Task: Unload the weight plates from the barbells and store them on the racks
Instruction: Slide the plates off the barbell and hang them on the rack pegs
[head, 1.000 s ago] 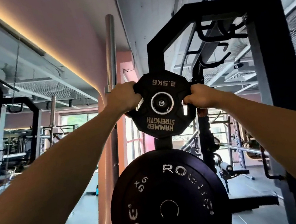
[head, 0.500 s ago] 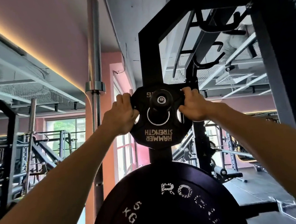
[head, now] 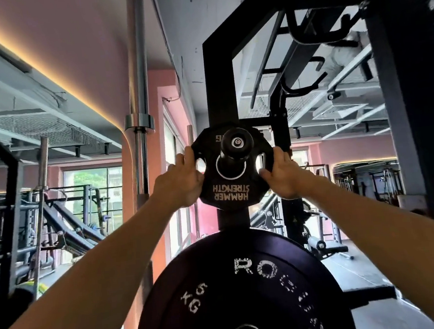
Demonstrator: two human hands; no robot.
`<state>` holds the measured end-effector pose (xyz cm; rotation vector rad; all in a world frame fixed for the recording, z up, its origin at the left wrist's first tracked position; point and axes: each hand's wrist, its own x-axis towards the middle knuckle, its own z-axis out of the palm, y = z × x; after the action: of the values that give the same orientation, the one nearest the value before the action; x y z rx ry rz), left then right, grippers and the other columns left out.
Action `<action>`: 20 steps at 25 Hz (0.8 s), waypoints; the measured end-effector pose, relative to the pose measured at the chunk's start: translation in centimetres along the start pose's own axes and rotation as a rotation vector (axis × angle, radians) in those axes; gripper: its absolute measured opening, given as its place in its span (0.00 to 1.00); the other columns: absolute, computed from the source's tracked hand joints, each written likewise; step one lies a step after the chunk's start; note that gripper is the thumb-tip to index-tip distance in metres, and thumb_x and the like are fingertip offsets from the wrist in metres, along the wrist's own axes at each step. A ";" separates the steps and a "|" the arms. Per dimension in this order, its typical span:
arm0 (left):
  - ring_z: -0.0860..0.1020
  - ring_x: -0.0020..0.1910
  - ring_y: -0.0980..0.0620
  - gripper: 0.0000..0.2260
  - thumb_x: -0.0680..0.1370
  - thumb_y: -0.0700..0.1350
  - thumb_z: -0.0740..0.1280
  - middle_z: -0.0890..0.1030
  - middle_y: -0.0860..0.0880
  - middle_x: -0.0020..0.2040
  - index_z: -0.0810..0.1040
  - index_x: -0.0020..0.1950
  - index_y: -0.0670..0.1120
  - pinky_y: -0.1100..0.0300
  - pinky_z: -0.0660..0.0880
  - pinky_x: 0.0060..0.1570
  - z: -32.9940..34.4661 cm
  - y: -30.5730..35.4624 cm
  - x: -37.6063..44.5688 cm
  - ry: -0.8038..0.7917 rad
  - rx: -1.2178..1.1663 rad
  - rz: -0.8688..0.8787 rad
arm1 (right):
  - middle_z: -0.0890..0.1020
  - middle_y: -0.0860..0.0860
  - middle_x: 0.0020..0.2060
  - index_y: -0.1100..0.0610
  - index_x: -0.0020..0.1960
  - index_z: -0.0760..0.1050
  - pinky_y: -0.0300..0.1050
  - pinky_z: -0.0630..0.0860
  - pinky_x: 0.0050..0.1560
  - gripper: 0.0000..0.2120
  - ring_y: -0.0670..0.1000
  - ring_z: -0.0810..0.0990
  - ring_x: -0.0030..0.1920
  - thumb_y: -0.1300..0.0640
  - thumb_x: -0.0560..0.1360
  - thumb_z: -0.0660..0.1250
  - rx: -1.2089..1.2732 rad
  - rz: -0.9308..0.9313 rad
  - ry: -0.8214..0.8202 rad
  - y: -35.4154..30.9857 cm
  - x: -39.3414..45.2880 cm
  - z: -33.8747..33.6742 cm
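Plate [head: 235,186] now further onto peg [head: 237,142] (hole over it), left hand [head: 179,185] and right hand [head: 282,178] gripping its rim.

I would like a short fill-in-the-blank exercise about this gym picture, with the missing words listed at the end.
1. The small black Hammer Strength weight plate hangs on the rack's black storage ____.
2. The left hand and right hand hold this plate by its ____ edges.
3. The big black round plate below it bears the brand ____.
4. A steel barbell stands ____ to the left.

Missing words: peg; side; Rogue; upright
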<state>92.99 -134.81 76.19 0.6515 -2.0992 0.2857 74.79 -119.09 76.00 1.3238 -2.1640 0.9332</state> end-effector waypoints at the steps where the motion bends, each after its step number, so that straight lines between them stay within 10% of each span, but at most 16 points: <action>1: 0.74 0.54 0.39 0.24 0.79 0.52 0.57 0.69 0.43 0.60 0.54 0.71 0.46 0.46 0.73 0.47 -0.4 0.3 -1.3 -0.031 0.008 -0.002 | 0.58 0.60 0.74 0.59 0.76 0.48 0.61 0.62 0.70 0.33 0.64 0.62 0.72 0.45 0.80 0.57 -0.004 0.004 -0.044 0.4 -1.1 -0.2; 8: 0.73 0.61 0.43 0.30 0.70 0.66 0.63 0.70 0.47 0.63 0.62 0.68 0.57 0.43 0.68 0.61 -2.9 4.1 -10.9 -0.337 0.031 -0.091 | 0.60 0.56 0.75 0.49 0.78 0.49 0.59 0.66 0.70 0.43 0.60 0.66 0.72 0.40 0.72 0.69 -0.045 -0.073 -0.240 1.9 -10.5 -3.3; 20: 0.76 0.52 0.48 0.35 0.61 0.74 0.66 0.74 0.50 0.56 0.70 0.63 0.57 0.50 0.74 0.54 -13.2 10.9 -25.5 -0.446 -0.041 -0.160 | 0.65 0.51 0.73 0.45 0.76 0.55 0.61 0.69 0.66 0.51 0.58 0.71 0.68 0.28 0.59 0.68 -0.009 -0.094 -0.395 3.3 -25.7 -9.2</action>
<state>108.05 -111.31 63.40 0.9186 -2.4466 0.0043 83.53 -95.85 64.17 1.7063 -2.3586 0.6665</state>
